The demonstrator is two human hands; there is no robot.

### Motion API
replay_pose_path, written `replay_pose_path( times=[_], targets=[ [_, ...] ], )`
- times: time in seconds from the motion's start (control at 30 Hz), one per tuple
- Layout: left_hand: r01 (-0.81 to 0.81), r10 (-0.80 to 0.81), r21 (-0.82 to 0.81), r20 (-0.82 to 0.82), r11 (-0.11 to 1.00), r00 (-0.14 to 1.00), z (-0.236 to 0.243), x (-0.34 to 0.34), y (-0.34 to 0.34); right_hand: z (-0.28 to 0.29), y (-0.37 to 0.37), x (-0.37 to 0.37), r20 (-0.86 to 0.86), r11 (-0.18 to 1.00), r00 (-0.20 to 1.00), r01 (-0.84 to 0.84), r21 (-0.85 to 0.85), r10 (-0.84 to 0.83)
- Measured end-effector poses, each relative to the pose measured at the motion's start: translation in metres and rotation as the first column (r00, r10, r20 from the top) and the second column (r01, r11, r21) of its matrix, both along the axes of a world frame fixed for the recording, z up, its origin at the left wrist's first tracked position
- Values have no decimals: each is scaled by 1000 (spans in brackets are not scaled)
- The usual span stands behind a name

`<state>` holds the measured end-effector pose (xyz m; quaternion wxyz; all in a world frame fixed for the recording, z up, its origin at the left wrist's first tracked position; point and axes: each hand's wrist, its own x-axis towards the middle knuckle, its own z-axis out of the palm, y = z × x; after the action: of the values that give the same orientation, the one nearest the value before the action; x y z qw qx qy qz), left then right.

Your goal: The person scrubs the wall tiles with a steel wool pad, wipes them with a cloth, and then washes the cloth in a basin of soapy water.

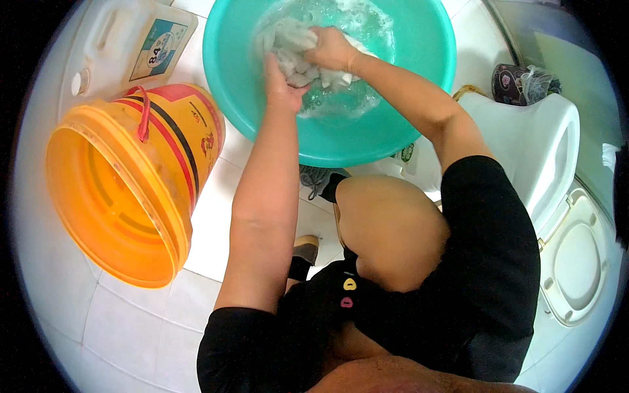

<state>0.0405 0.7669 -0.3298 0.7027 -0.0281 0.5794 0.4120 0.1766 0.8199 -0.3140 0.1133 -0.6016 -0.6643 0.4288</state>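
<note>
Both my arms reach forward over a large round green basin (419, 124) that holds soapy water. A wet white cloth (291, 42) is bunched up between my hands, above the foamy surface. My left hand (282, 88) cups the bundle from the near side, its thumb out to the right and its fingers partly behind the cloth. From the right, my right hand (333, 51) grips the same cloth with bent fingers. Part of the cloth trails down toward the suds (350, 105).
An orange bucket (118, 196) lies tipped at the left, its mouth toward me. Behind it stands a whitish plastic jug (118, 46). At the right are a white toilet (524, 137) with its lid (576, 262) and a dark patterned bin (510, 85). White tiles (124, 321) cover the floor.
</note>
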Motion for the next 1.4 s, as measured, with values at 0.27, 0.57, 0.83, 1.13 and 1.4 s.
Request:
replay_pose_path(
  times=[0.27, 0.57, 0.83, 1.13, 1.4],
  targets=[
    [-318, -153, 345, 852, 883, 501, 29, -9, 8, 79, -64, -25, -211, 816, 831, -399, 418, 515],
    [-116, -140, 661, 321, 741, 937, 33, 10, 34, 37, -46, -22, -163, 648, 969, 4, 761, 185],
    [199, -121, 475, -189, 858, 975, 51, 10, 24, 16, 0, 41, 490, 983, 871, -56, 176, -38],
    [662, -149, -165, -985, 731, -81, -6, -11, 8, -10, 20, 63, 565, 665, 806, -325, 672, -177],
    [419, -323, 9, -622, 908, 713, -23, -17, 14, -28, -21, 42, 527, 829, 704, -559, -4, 477]
  ],
)
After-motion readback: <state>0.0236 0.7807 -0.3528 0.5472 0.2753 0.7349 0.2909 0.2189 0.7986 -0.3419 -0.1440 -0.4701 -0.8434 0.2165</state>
